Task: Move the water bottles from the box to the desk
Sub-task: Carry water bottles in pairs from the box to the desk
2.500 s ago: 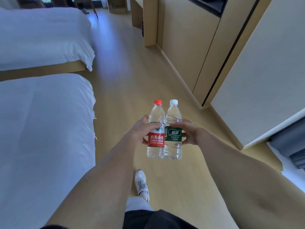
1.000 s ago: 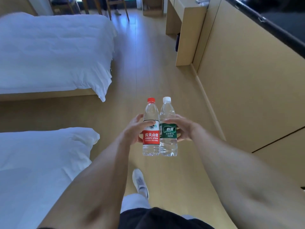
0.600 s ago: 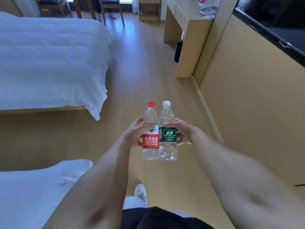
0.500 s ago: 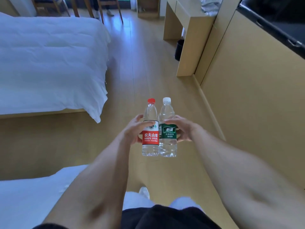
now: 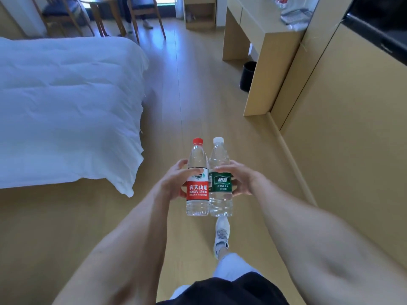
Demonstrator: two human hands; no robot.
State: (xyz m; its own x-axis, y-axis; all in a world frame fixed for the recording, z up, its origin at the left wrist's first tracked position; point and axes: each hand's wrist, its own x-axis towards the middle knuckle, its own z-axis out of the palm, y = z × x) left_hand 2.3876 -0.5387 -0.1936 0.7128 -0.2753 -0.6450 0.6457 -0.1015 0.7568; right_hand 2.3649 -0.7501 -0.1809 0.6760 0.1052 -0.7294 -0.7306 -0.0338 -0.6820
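We carry the red-capped clear plastic bottle (image 5: 197, 179) and white-capped green-labelled bottle (image 5: 220, 179), hands (image 5: 176, 183) (image 5: 239, 180) wrapped round them; the pale wooden worktop (image 5: 262, 23) has drawn nearer ahead.

a light wooden plank floor (image 5: 191, 89) runs away from the camera toward bright daylight at the far end of the room. a bed (image 5: 66, 111) with a rumpled white duvet fills the left side, its corner hanging down almost to the floor over a tan base. past the bed stand wooden chairs (image 5: 141, 16) around a small table (image 5: 103, 9). on the right, a tan panelled wall (image 5: 343, 139) carries a black screen edge (image 5: 378, 25) at the top. a tan counter (image 5: 264, 34) juts from that wall, with a black bin (image 5: 247, 75) under it. a low open shelf unit (image 5: 199, 14) sits against the far wall.
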